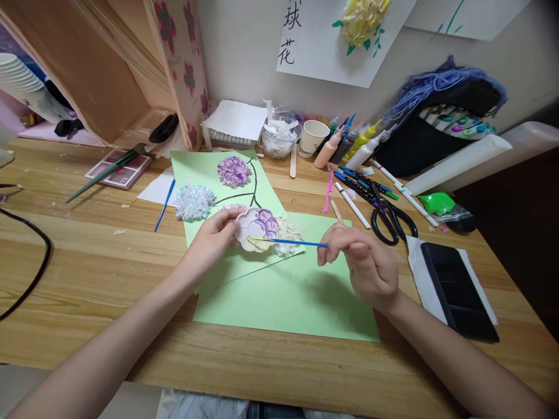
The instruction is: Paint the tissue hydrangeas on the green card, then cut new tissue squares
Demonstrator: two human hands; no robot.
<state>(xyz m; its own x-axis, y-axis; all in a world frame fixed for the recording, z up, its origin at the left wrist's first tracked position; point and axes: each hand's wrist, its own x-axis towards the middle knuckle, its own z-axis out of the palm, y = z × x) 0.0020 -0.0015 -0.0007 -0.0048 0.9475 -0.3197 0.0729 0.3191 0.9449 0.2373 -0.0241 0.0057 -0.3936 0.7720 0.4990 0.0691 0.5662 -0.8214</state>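
Observation:
My left hand (219,234) grips the left edge of a white flower-shaped paint palette (246,234), tilted above the green paper. Purple paint fills its upper right wells and pale yellow its lower part. In my right hand (364,259) is a thin blue paintbrush (299,242), held level, its tip in the yellow paint. Under and behind the palette lies a green sheet (227,270) with dark branch lines. Fluffy paper flowers sit on it: a purple one (234,171), a blue-white one (194,202) and a cream one (288,235), partly behind the palette.
A second green sheet (288,302) lies in front. Black scissors (388,218), pens (367,183) and a phone-like black object (458,288) are at right. Paint bottles (329,148), a paper cup (315,138) and a clear bowl of paper scraps (279,137) stand along the back.

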